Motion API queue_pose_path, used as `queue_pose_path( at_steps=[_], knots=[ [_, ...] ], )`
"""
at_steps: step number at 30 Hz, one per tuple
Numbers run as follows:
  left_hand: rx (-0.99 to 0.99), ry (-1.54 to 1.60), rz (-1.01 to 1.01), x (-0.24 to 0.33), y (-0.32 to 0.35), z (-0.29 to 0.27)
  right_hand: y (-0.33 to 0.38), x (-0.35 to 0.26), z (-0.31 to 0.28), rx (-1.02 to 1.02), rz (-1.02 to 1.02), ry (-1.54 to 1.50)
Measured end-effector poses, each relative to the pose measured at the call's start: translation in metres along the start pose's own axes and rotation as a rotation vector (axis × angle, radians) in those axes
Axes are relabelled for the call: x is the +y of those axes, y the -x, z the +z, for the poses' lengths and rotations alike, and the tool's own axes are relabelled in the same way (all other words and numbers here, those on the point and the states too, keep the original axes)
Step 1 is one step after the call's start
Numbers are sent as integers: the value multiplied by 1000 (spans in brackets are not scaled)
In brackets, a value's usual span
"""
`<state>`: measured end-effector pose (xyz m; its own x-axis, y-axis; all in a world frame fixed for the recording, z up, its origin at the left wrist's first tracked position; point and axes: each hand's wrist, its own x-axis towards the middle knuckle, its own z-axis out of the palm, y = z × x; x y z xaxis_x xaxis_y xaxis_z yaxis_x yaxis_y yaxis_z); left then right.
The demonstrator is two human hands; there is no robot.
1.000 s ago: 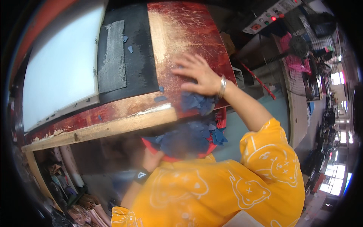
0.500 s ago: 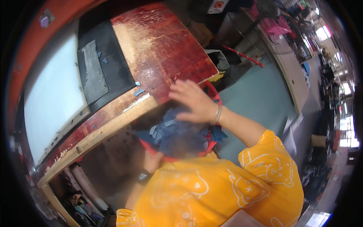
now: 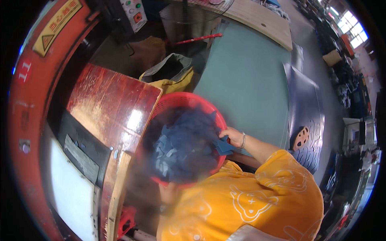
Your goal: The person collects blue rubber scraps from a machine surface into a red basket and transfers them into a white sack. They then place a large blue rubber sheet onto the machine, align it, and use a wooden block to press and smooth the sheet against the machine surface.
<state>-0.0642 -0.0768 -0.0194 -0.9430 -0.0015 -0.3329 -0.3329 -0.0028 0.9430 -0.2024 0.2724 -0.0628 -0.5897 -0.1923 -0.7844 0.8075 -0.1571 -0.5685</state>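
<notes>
A round red plastic basket [image 3: 203,102] is in front of me, beside the corner of a worn red wooden table. It is heaped with dark blue sheet offcuts [image 3: 185,140], blurred in the middle. My right hand [image 3: 233,136] is closed on the basket's right rim, next to a pointed blue offcut [image 3: 224,147] that pokes over the edge. At the near rim my left hand [image 3: 169,192] grips the basket; its fingers are partly hidden under the rim.
To the left stand the red wooden table [image 3: 108,96], a white board [image 3: 72,184] and an orange machine frame [image 3: 24,120]. A yellow-and-grey bag [image 3: 177,78] sits beyond the basket. Green sheets [image 3: 249,76] lie to the right, with a cut-out dark sheet [image 3: 307,120] past them.
My right hand has come down from the table's edge to the basket's rim. The view has swung right, so the table now appears further left and the whole basket shows.
</notes>
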Motion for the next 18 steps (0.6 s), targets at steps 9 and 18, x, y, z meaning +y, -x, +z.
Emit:
queue_pose_path(
  at_steps=[9,18],
  knots=[
    [-297,-56,30,63,-168,87,83,-29,-62,218,-466,-498],
    [-560,253,-429,82,-267,185,67,10,-137,710,-490,-708]
  ],
)
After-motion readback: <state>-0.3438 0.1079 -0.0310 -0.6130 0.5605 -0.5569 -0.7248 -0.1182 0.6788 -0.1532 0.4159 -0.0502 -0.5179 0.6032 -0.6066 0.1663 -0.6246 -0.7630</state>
